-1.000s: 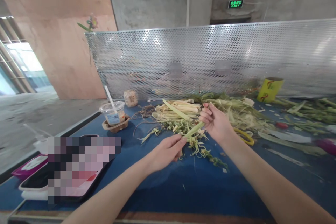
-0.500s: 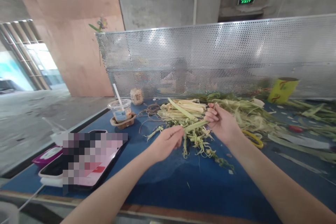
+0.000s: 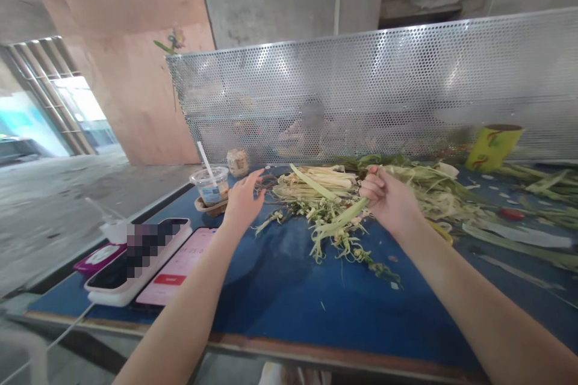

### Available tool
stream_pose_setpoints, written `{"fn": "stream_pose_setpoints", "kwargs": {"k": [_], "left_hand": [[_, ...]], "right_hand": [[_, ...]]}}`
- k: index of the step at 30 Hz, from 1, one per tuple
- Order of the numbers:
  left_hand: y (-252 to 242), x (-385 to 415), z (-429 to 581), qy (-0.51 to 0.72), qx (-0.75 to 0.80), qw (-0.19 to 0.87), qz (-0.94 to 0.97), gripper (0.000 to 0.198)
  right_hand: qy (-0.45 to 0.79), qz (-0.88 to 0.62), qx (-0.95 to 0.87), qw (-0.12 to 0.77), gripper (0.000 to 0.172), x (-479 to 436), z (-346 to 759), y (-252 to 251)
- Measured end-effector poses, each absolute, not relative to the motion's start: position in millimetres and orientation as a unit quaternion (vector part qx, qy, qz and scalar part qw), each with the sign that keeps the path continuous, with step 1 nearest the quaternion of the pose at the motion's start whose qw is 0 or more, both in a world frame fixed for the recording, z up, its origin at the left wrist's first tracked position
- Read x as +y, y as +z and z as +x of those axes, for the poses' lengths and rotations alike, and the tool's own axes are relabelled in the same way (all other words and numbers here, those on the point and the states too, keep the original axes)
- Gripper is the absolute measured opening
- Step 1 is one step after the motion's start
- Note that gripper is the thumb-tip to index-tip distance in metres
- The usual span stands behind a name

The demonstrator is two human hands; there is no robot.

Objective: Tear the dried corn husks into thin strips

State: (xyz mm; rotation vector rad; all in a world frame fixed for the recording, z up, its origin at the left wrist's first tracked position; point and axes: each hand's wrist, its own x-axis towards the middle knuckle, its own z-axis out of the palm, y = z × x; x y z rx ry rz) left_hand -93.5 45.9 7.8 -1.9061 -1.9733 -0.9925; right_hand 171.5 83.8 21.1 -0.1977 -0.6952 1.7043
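Observation:
My right hand (image 3: pixel 383 197) pinches a pale green strip of husk (image 3: pixel 347 215) that hangs down to the left over the frayed plant bits (image 3: pixel 336 240). My left hand (image 3: pixel 244 198) is open with its fingers apart, holding nothing that I can see. It is beside the drink cup (image 3: pixel 212 185) and near the coil of thin brown twine (image 3: pixel 270 181). Between my hands, a bundle of pale stalks (image 3: pixel 323 179) lies on the blue tabletop (image 3: pixel 289 307). One longer green strip (image 3: pixel 311 180) rests across the bundle.
Two phones lie at left, one on a white block (image 3: pixel 115 295), the other pink-screened (image 3: pixel 192 258). A pile of husks (image 3: pixel 445 198), a yellow roll (image 3: pixel 494 147) and a red object (image 3: pixel 512 214) are at right. A perforated metal screen (image 3: pixel 361 90) closes the back.
My left hand has let go of the husk strip and moved left and up towards the cup and twine, its fingers opening. My right hand still holds the strip, whose free end now droops.

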Motion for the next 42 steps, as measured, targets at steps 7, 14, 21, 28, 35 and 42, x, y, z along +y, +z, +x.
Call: {"fn": "stream_pose_setpoints", "kwargs": {"k": [7,14,21,28,35,42], "left_hand": [[-24.1,67.2,-107.3,-0.187,-0.717,0.023,-0.671,0.066],[-28.8,70.2,-104.3,-0.189,-0.705,0.039,-0.682,0.064],[-21.2,67.6,-100.7,-0.308,-0.696,0.048,-0.647,0.053],[-9.9,58.8,-82.6,-0.482,-0.615,-0.054,-0.622,0.039],[-22.6,32.6,-17.7,-0.535,-0.425,-0.275,-0.676,0.027],[-23.4,23.2,-6.0,-0.540,-0.414,-0.324,-0.657,0.023]], "right_hand": [[0.733,-0.106,-0.321,0.591,0.030,90.9,171.2,14.4],[0.722,-0.107,-0.365,0.577,0.025,91.7,168.5,9.1],[0.712,-0.111,-0.397,0.568,0.020,87.5,165.9,8.4],[0.715,-0.154,-0.441,0.520,0.016,81.9,161.4,6.4],[0.641,-0.286,-0.591,0.398,0.025,58.9,146.4,-0.3],[0.609,-0.279,-0.607,0.429,0.028,61.3,142.4,-10.9]]}}
